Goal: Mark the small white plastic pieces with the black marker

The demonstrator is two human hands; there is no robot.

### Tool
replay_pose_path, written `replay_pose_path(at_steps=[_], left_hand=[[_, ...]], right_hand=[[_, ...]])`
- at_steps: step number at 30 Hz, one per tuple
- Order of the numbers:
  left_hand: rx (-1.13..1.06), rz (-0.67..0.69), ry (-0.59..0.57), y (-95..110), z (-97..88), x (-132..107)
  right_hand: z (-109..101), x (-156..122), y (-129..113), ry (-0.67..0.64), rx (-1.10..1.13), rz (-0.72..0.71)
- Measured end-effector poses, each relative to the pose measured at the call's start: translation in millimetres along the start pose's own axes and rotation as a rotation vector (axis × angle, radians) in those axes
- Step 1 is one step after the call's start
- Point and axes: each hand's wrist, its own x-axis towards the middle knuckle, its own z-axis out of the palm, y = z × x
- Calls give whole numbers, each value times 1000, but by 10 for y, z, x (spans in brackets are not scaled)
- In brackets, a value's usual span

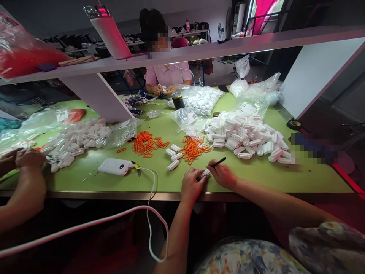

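Observation:
My left hand (pixel 193 183) is closed around a small white plastic housing (pixel 204 174) at the table's front edge. Just right of it, my right hand (pixel 223 174) pinches a slim black pen-like tool (pixel 220 161), its upper end pointing up and right. The tool's lower end is partly hidden by the fingers and the white housing. Beyond my hands lies a loose pile of orange rectangular frames (pixel 194 149). Several white housings (pixel 173 164) lie to the left of that pile, and a large heap of white housings (pixel 242 133) spreads behind and to the right.
A white power bank (pixel 115 166) with a white cable (pixel 155 179) lies left of my hands. A second orange pile (pixel 145 144) is behind it. A co-worker's hands (pixel 30 158) work at far left; another person (pixel 168 76) sits opposite. An overhead shelf (pixel 199 53) crosses the table.

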Motion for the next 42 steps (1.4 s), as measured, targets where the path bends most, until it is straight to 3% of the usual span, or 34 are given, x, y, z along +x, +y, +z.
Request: replay_pose_path(at_steps=[22, 38, 42], left_hand=[[9, -7, -3, 13, -6, 0], [-11, 28, 6, -11, -2, -24], [-36, 28, 32, -11, -2, -36]], right_hand=[[7, 4, 1, 5, 5, -30], [14, 33, -15, -104, -54, -28], [-2, 19, -4, -50, -27, -16]])
